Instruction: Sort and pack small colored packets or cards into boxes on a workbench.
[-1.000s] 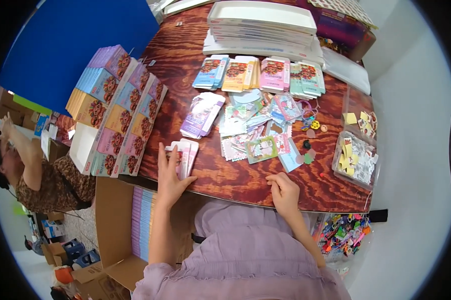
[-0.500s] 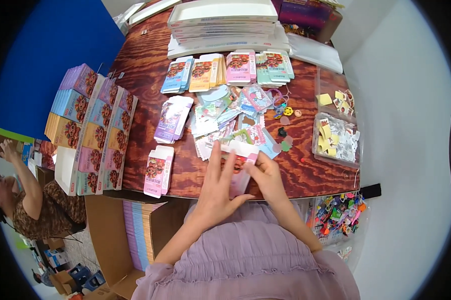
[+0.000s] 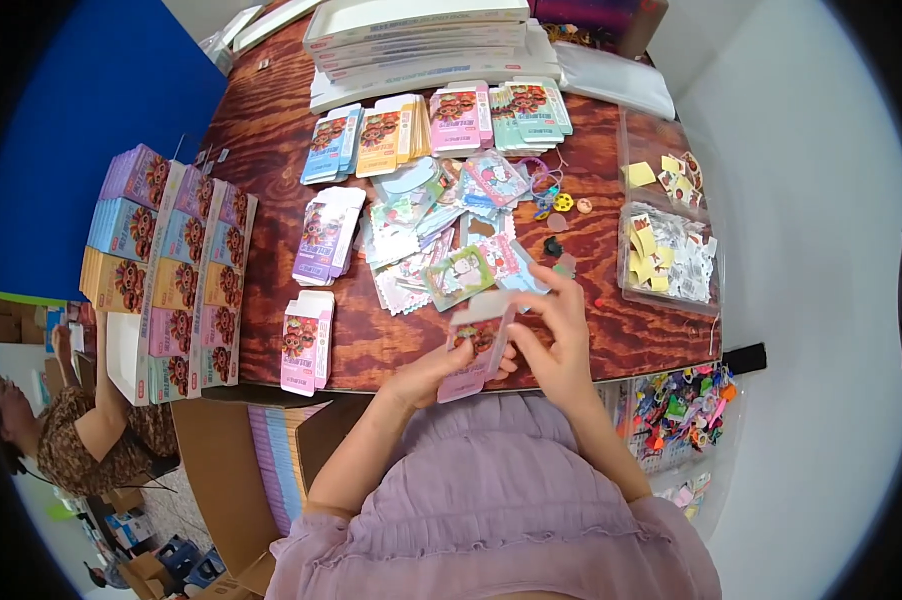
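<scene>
A small pink card box with a cartoon figure on its front is tilted in front of me at the table's near edge, its pale top flap raised. My left hand is closed round its lower part, thumb on the front. Beside the box's right edge is my right hand; its fingers are apart, and the thumb and fingertips are close to or touching the upper edge. Just beyond the box lies a green-edged picture card, part of a heap of cards and packets.
Flat boxes stand in stacks: pink, purple, blue, orange and green. Filled display trays rise at left, above a carton. Clear compartment box lies right, trinkets below. Another person sits far left.
My left hand has moved from the box's upper front to grip its lower part. The right hand's fingers have lifted and spread. The view has shifted slightly, and the green-edged card shows more fully.
</scene>
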`<state>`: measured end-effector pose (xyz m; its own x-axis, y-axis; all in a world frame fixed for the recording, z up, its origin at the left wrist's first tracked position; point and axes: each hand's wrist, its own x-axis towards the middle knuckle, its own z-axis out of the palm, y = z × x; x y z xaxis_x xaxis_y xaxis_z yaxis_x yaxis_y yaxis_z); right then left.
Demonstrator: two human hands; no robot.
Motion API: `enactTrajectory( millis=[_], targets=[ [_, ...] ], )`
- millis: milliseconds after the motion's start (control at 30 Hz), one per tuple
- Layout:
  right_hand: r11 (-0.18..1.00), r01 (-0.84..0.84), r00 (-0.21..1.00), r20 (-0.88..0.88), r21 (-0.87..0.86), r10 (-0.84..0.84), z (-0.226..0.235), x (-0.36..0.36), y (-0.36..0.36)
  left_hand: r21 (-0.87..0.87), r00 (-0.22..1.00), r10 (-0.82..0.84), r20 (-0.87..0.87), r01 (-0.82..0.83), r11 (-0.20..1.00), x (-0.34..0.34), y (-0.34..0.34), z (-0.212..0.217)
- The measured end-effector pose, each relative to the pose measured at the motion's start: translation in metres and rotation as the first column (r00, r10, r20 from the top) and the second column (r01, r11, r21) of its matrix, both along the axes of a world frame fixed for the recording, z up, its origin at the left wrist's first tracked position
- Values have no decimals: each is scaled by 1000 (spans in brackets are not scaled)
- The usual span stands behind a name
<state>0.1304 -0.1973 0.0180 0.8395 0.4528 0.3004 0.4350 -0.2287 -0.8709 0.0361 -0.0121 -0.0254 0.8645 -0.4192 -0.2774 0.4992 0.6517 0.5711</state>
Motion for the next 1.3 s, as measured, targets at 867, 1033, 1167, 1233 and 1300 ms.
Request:
enactTrajectory(
  millis=[867,1033,1167,1233,1300],
  targets=[
    [913,85,872,-473,399,126,-6,-27,0,264,985,156,73,-170,949,-8,-23,-15],
    [980,-2,936,-346,199,72,-24,-23,-6,244,974,202,-105,-172,954,-14,-12,-12],
    [995,-11,977,-210,102,33,-18,-15,-2,470,967,251,-35,-206,858,-10,-4,28],
    [995,-32,976,-211,90,51,-16,-19,2,524,904,351,246,-428,736,-9,-10,44],
    [897,240,876,-481,371,-35,-14,-26,15,538,886,367,282,-463,705,-10,-13,51]
  ],
)
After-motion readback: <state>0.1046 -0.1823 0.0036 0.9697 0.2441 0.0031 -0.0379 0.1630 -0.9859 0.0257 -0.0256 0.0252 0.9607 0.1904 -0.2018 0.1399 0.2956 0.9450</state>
